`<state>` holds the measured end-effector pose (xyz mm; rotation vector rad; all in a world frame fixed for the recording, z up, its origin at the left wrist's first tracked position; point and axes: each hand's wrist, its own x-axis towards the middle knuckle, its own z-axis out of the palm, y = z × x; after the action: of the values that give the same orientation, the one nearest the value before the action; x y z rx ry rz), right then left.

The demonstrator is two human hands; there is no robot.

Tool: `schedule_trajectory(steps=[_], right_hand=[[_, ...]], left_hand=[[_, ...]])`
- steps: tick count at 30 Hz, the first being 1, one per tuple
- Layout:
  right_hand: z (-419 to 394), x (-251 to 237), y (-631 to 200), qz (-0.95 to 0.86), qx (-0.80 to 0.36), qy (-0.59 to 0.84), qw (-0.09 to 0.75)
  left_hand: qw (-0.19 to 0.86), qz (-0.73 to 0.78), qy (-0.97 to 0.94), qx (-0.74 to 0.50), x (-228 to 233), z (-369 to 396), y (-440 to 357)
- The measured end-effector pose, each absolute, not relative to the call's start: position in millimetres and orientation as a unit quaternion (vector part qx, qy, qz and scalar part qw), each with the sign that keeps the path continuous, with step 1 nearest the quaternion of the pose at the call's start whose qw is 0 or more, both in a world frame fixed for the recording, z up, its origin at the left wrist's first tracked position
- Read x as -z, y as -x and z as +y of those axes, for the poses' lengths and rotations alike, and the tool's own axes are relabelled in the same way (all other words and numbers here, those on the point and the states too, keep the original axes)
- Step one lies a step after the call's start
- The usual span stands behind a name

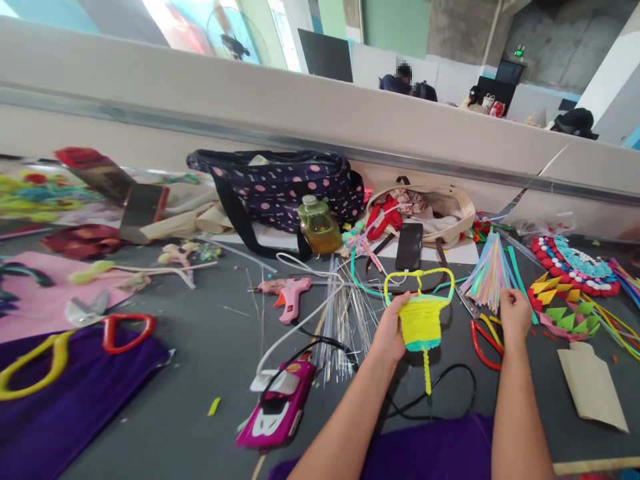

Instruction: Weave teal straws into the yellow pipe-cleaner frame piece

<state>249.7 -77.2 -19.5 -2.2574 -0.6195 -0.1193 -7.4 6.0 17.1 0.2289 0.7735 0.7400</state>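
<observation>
My left hand [393,331] grips the left side of a yellow pipe-cleaner piece [421,319] shaped like a cup. The piece has teal bands, a looped handle on each side and a twisted yellow stem below. My right hand [516,315] is closed, fingertips pinched together; whatever is between them, if anything, is too small to make out. It is beside the lower ends of a bundle of pastel pipe cleaners [487,270]. Red-and-yellow-handled scissors [486,343] lie just left of my right wrist.
A pink glue gun [287,293], loose wires [345,327] and a magenta car-shaped device [280,407] with cords lie to the left. Behind stand a jug [319,227], a dotted bag [285,190] and a phone [410,247]. Larger scissors [87,310] rest at far left.
</observation>
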Motion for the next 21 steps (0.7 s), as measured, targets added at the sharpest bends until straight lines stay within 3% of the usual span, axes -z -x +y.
schedule_trajectory(steps=[6,21], right_hand=[[-96,13,-265,-0.17,0.074,0.916,0.356],[-89,18,-260,-0.217,0.009,0.931,0.293]], left_hand=[[0.85,0.375,-0.111,-0.352,-16,7,6],[0.854,0.37,-0.107,-0.349,-14,7,5]])
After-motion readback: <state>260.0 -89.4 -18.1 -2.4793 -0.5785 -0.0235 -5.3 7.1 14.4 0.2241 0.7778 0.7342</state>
